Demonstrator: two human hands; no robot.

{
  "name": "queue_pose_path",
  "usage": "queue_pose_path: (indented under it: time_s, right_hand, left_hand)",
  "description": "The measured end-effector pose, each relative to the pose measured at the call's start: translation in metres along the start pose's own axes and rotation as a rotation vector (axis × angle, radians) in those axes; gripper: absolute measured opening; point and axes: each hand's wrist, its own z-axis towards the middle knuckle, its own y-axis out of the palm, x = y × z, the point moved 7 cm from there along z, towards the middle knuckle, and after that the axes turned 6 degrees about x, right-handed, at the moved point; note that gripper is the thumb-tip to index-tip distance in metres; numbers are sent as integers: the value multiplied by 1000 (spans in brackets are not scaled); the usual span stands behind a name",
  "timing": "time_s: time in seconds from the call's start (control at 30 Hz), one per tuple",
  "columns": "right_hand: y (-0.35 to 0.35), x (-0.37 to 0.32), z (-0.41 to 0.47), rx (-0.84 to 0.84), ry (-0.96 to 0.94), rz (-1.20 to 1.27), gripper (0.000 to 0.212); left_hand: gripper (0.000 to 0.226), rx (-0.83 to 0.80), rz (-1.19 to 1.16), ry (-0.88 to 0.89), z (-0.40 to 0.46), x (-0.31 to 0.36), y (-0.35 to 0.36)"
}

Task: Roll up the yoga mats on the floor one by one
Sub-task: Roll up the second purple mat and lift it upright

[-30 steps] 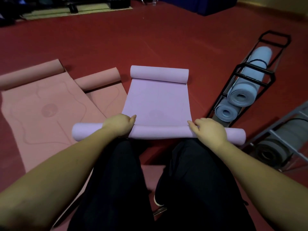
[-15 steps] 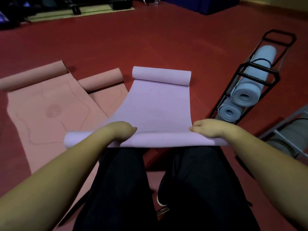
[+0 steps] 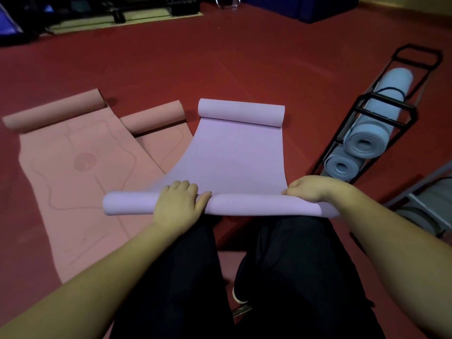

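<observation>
Red floor (image 3: 244, 57), smooth and matte, open and bare beyond the mats as far as the dark equipment along the far wall. Lilac yoga mat (image 3: 234, 155) lies straight ahead of the crouching person, its far end curled into a small roll, its near end rolled into a thicker tube across the knees; the flat stretch between is lightly textured foam. Left hand (image 3: 178, 204) lies palm down over the near roll, fingers curved on top, thumb pointing inward. Right hand (image 3: 315, 189) is curled over the roll's right part, pressing it. Two pink mats (image 3: 80, 172) lie flat at left, edges overlapping, far ends curled, a faint line pattern printed on the larger. Black wire rack (image 3: 381, 113) at right holds two rolled blue-grey mats (image 3: 367, 140), spiral ends showing. A grey rack (image 3: 425, 204) beside it holds a dark grey roll.
</observation>
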Motion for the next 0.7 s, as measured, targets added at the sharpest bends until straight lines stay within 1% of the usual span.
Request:
queue_pose_path:
  time_s: [0.07, 0.13, 0.17, 0.23, 0.27, 0.37, 0.4, 0.47, 0.5, 0.57, 0.63, 0.7]
  right_hand:
    - [-2, -6, -3, -15, -2, -16, 49]
    - [-2, -9, -6, 14, -12, 15, 46]
    - [-2, -6, -6, 54, -8, 72, 44]
    - [-4, 3, -9, 216, -17, 185, 46]
    - [-6, 8, -12, 316, -37, 186, 49]
    - [1, 16, -28, 579, -57, 10, 51]
    - [5, 16, -35, 650, -44, -44, 51]
    - [15, 17, -45, 757, -38, -87, 58]
    - [17, 18, -49, 788, -33, -84, 60]
    - [12, 20, -49, 830, -16, -74, 55]
    - [2, 18, -43, 788, 3, -79, 45]
    - [-8, 17, -40, 730, -7, -71, 41]
  left_hand:
    - [46, -21, 30, 33, 2, -3, 5]
    - [54, -88, 22, 41, 10, -6, 8]
    - [59, -117, -13, 13, 15, -8, 8]
    - [62, -158, -57, -64, 24, -13, 11]
    - [59, -184, -74, -84, 27, -14, 13]
    - [57, -325, -92, -133, 35, -13, 20]
    - [59, -363, -96, -142, 38, -13, 23]
    - [61, -427, -103, -151, 42, -13, 29]
    - [61, -454, -103, -152, 44, -12, 30]
    - [63, -499, -101, -147, 48, -10, 31]
    - [65, -538, -93, -154, 51, -10, 30]
    - [65, -580, -83, -176, 55, -11, 26]
